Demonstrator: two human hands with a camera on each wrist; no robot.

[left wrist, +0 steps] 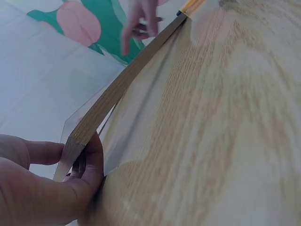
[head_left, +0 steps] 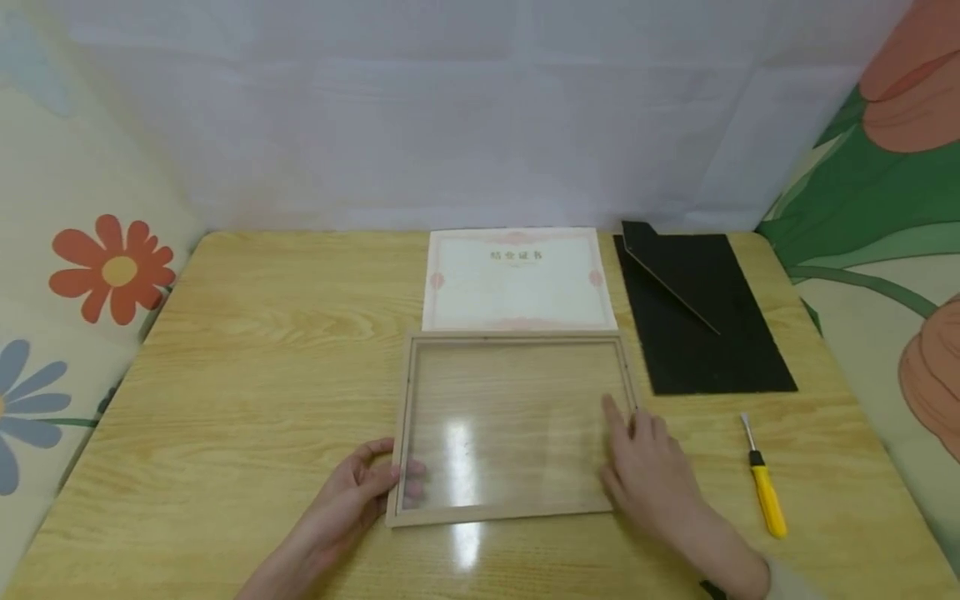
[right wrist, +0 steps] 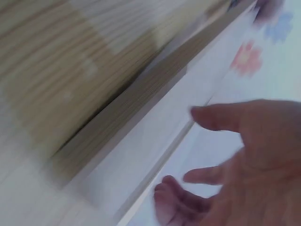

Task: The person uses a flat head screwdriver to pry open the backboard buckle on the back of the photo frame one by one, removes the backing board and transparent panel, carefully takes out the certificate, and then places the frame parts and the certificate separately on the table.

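Observation:
A light wooden picture frame (head_left: 517,336) with a clear pane (head_left: 517,425) lies in front of me. My left hand (head_left: 348,492) grips its near left corner, thumb on top and fingers underneath; the left wrist view shows that corner of the frame (left wrist: 108,96) raised off the table. Over the frame's right side hovers my right hand (head_left: 652,471), index finger extended above the pane. In the right wrist view this hand (right wrist: 263,155) has thumb and fingers spread apart, with nothing between them.
Behind the frame lies a white certificate (head_left: 521,287) with a pink border. A black backing board (head_left: 712,333) with its stand leg is at the back right. Nearer on the right is a yellow-handled screwdriver (head_left: 767,496). A white sheet (head_left: 480,125) hangs behind the wooden table (head_left: 262,375).

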